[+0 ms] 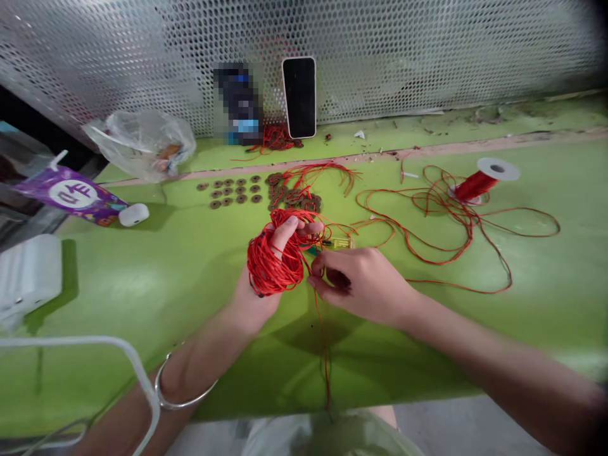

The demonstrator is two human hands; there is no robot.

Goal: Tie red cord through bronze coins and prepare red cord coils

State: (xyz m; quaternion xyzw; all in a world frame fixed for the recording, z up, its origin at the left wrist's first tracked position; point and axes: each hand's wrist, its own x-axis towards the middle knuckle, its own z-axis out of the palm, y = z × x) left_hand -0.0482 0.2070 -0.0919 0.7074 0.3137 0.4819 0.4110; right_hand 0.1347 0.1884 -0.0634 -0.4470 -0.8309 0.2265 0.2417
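The left hand (270, 266) is gripping a thick bundle of red cord (275, 256), its fingers curling over the top of the coils, just above the middle of the green table (142, 285). The right hand (354, 282) is sitting just beside it, thumb and fingers pinching a strand of the same cord, which is hanging down past the near table edge. A small yellow lighter (341, 242) is lying right behind the hands, partly covered by loose strands.

Behind the hands, rows of round coins (232, 191) are lying flat, and next to them a heap of coins already tangled in cord (297, 193). To the right, loose cord is looping widely across the table toward a red spool (479, 182) lying on its side. A phone (299, 96) is leaning upright against the perforated metal wall (427, 57), with a blurred-out object beside it that cannot be identified. At the left, a crumpled plastic bag (142, 142), a purple packet (71, 195), a small white case (133, 215) and a white box (28, 275) are sitting well apart from the hands.

What the right fingertips are holding besides cord is hard to make out. The left stretch of table between the box and the hands is lying bare, and the near edge is close under both wrists.
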